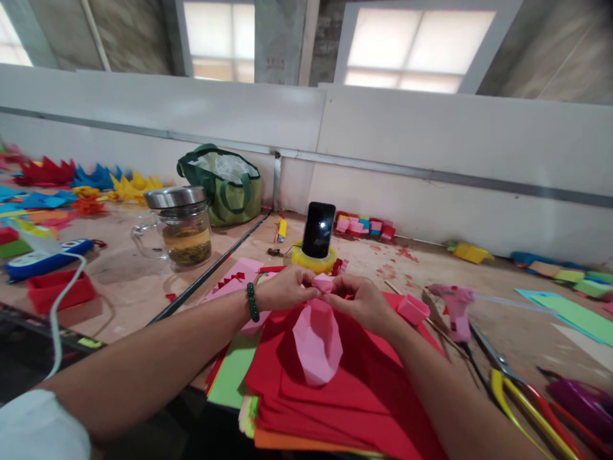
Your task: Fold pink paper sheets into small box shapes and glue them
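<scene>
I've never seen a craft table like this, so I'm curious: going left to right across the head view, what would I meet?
Red paper box, glass mug, left hand, folded pink paper, right hand, small pink box, pink glue gun, scissors.

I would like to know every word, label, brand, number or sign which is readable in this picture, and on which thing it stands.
No text can be read.
Grey wall section, top: faint marks, perhaps writing, too blurred to read.
Blue-and-white object, left: small markings, too blurred to tell if they are letters.
Phone: dark screen with a bright spot, no readable words.
Pink folded paper: no writing visible.
</scene>
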Demonstrator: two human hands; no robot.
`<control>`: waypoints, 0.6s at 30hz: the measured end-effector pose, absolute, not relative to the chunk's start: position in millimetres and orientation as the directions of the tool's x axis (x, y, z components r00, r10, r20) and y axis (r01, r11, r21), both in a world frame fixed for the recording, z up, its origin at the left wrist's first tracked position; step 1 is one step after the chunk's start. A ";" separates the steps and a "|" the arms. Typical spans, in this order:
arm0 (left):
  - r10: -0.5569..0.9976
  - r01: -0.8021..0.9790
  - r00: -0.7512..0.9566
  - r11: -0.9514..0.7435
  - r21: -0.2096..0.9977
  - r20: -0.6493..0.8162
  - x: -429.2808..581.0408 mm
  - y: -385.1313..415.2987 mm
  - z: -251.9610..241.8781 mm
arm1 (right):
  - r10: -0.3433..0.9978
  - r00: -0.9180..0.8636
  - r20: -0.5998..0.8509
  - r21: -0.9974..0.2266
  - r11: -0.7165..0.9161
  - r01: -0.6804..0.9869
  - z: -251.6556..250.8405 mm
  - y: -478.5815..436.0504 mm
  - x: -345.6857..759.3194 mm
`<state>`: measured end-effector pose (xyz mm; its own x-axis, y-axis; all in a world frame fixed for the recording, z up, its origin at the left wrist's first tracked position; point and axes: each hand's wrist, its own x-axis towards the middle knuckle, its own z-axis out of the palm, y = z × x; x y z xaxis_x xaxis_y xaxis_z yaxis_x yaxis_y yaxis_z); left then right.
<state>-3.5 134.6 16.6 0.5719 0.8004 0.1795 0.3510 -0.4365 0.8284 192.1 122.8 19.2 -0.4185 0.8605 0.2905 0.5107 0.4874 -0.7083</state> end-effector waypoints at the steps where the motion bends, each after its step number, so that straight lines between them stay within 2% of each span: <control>1: 0.802 0.361 0.570 -0.437 0.824 0.176 -3.5 134.9 16.0 | 0.865 -0.411 0.287 -0.714 0.480 0.511 18.6 123.0 192.1; 6: 0.800 0.360 0.577 -0.431 0.827 0.165 -2.6 133.7 15.1 | 0.866 -0.416 0.277 -0.729 0.471 0.497 17.6 124.6 193.4; 12: 0.832 0.357 0.548 -0.319 0.878 0.080 0.0 130.8 14.3 | 0.858 -0.417 0.298 -0.741 0.484 0.465 16.2 125.6 193.2; 18: 0.862 0.341 0.503 -0.264 0.902 0.062 1.3 129.8 12.5 | 0.862 -0.410 0.298 -0.764 0.473 0.439 14.0 126.5 193.4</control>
<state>1.3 129.8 12.5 0.5029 0.8621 0.0617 0.3410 -0.2635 0.9024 193.4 126.5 14.0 -0.4103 0.8620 0.2975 0.4395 0.4728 -0.7637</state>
